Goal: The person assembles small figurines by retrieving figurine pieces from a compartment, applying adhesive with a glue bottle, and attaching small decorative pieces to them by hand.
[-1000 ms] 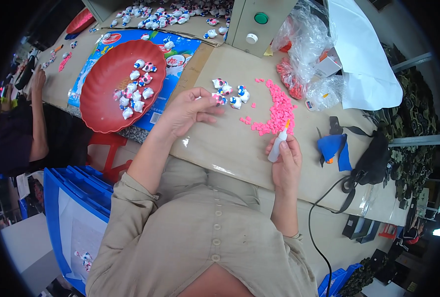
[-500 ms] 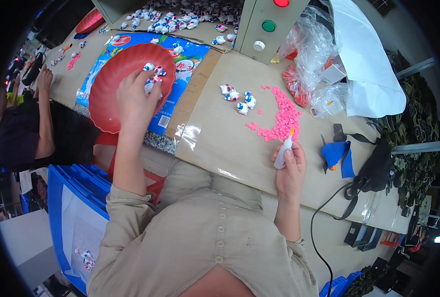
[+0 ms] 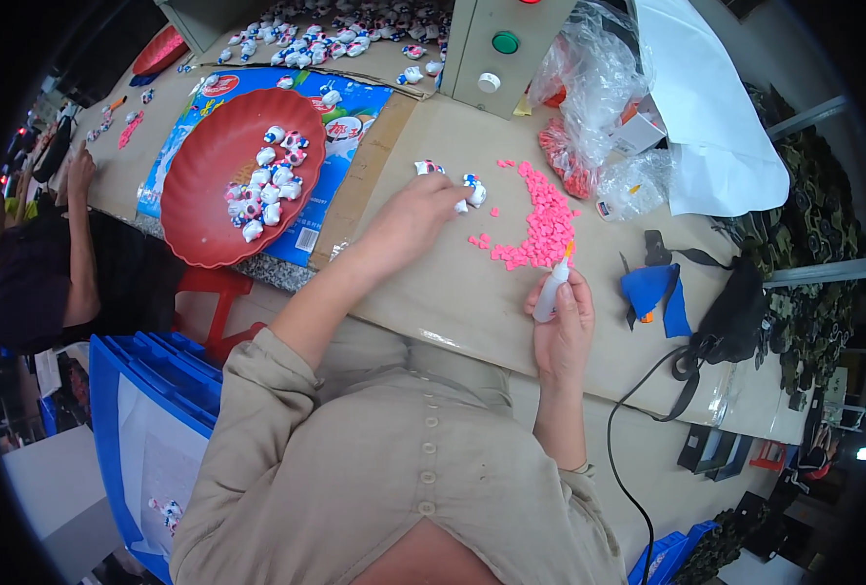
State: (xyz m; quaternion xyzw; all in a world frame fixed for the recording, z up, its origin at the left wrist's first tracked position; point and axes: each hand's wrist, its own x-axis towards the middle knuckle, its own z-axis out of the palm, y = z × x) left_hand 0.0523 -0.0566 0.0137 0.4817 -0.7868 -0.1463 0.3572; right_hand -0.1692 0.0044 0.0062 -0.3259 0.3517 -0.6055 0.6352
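My left hand [image 3: 409, 222] reaches over the table, its fingertips closed around a small white toy figurine partly hidden under them. Touching that spot is another white-and-blue figurine [image 3: 473, 183], and a pink-and-white figurine [image 3: 427, 168] lies just beyond the hand. In my right hand [image 3: 565, 317], near the table's front edge, is a small white glue bottle [image 3: 549, 297], its orange-yellow tip pointing up. Many small pink pieces [image 3: 542, 226] are heaped beyond the bottle. To the left, a red scalloped bowl [image 3: 194, 185] holds several figurines [image 3: 279, 178].
A grey box [image 3: 472, 73] with buttons stands at the back, beside a mass of figurines [image 3: 326, 41]. Plastic bags [image 3: 589, 88], blue cloth [image 3: 655, 297] and a black strap [image 3: 730, 327] lie right. A blue crate [image 3: 111, 429] is lower left; another person [image 3: 33, 253] sits at far left.
My left hand has left the bowl and moved right to the figurines on the table. The figurines in the bowl are now uncovered. My right hand still holds the glue bottle upright.
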